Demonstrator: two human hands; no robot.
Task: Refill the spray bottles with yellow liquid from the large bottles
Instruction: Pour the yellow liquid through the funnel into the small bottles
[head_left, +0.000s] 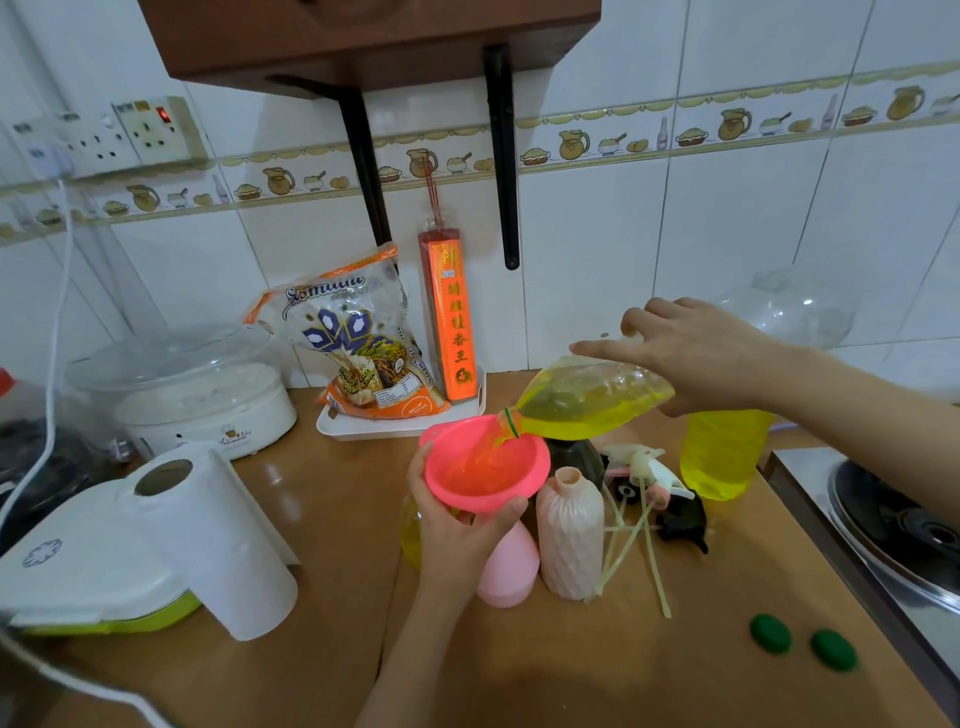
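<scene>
My right hand (696, 345) grips a large clear bottle (587, 397) of yellow liquid, tipped with its mouth down in a pink funnel (485, 467). Yellow liquid runs into the funnel. My left hand (457, 535) holds the funnel and the neck of a spray bottle (410, 535) partly filled with yellow, mostly hidden behind the hand. A smooth pink bottle (506, 571) and a ribbed pale pink bottle (569, 535) stand open beside it, with a dark bottle (576, 457) behind. A second large yellow bottle (722, 452) stands upright at the right.
Spray heads with long tubes (641, 478) lie behind the bottles. Two green caps (800, 642) rest on the wooden counter (571, 665). A paper towel roll (218, 540) and lidded box stand at left; a white tray (400, 423) with a bag sits at the back; a stove (898, 525) is at right.
</scene>
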